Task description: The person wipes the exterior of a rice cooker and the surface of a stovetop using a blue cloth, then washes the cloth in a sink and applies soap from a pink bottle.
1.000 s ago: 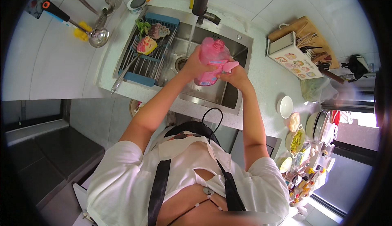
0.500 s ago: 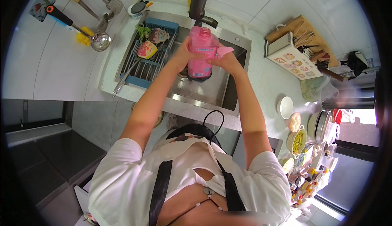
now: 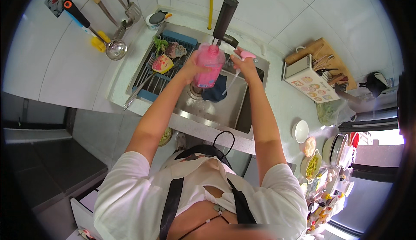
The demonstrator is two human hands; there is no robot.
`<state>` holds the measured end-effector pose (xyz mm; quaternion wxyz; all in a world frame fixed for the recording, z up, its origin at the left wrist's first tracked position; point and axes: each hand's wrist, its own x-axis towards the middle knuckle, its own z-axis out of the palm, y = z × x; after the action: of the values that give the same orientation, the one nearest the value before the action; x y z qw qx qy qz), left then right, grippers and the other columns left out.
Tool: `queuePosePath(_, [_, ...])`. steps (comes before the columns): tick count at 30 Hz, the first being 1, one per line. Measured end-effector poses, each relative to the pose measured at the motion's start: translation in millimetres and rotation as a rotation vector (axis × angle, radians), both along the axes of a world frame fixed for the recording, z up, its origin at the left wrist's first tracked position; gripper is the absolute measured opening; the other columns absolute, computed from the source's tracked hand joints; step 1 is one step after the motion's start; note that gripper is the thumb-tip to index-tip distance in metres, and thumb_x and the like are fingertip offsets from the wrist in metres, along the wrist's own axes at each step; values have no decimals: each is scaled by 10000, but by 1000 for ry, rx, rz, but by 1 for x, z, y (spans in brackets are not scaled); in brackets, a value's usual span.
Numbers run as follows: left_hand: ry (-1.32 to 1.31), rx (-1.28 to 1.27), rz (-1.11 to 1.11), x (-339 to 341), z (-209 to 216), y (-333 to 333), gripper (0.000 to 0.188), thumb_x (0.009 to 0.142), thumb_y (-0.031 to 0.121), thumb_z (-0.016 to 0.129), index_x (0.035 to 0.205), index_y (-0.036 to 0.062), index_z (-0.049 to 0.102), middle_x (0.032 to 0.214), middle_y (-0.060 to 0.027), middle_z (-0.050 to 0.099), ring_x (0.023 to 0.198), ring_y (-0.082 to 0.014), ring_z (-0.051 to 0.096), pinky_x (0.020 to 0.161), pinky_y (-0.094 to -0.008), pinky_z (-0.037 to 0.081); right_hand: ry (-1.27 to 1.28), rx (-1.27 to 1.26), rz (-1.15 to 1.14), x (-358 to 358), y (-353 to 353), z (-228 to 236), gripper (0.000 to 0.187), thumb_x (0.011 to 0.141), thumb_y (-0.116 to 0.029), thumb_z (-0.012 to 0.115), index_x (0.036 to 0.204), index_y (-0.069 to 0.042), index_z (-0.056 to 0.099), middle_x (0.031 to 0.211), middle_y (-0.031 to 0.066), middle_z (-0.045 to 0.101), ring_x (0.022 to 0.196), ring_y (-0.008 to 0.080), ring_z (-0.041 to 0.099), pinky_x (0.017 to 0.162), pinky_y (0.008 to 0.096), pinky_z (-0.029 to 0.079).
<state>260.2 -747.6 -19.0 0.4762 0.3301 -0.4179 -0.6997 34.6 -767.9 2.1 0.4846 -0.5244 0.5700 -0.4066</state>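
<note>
Above the sink, my left hand is closed round a pink plastic bottle with an uncapped neck. To its right, my right hand grips a pump top with a pink head. The pump's pale dip tube hangs below my fingers, outside the bottle. A dark blue cloth lies in the basin under the bottle, partly hidden by it.
Left in the sink sits a blue drying rack with sponges on it. The dark faucet rises behind the bottle. Ladle and spatulas hang on the left wall. A cutlery holder and a white bowl stand on the right counter.
My right hand has moved the pump top away from the bottle to the right, so its tube now shows. More of the dark cloth is visible, and the whole view has shifted slightly.
</note>
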Motion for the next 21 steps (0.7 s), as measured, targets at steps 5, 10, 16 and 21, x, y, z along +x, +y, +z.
queuePosePath(5, [-98,48,16,-1,1,-3,798,539,-70,748,1231,87,382,1130,-71,525,1061,-203,508,891,-361,431,-11,115,-119,-3,-37,-2,714,726,-225,681,1298,36,343,1252,175,465,626,125,528,613,271,455])
queuePosePath(10, [-65,39,52,0,-3,-7,751,565,-87,734,1215,84,401,1140,-43,520,1069,-175,497,931,-344,393,72,125,-80,1,-55,-4,578,698,-165,672,1162,45,398,846,78,548,566,139,528,542,284,431])
queuePosePath(16, [-138,-17,37,0,3,-5,804,529,-62,751,1233,78,388,1150,-54,511,1071,-183,492,930,-337,391,-37,37,-174,20,-47,-1,406,670,-125,645,1006,27,476,695,59,526,554,147,544,499,283,418])
queuePosePath(21, [-134,-19,64,-1,-3,-5,809,519,-42,764,1228,78,393,1146,-57,512,1062,-181,493,926,-332,393,-34,-19,-77,17,-57,4,694,673,-109,619,1291,34,337,735,50,532,554,143,533,522,272,430])
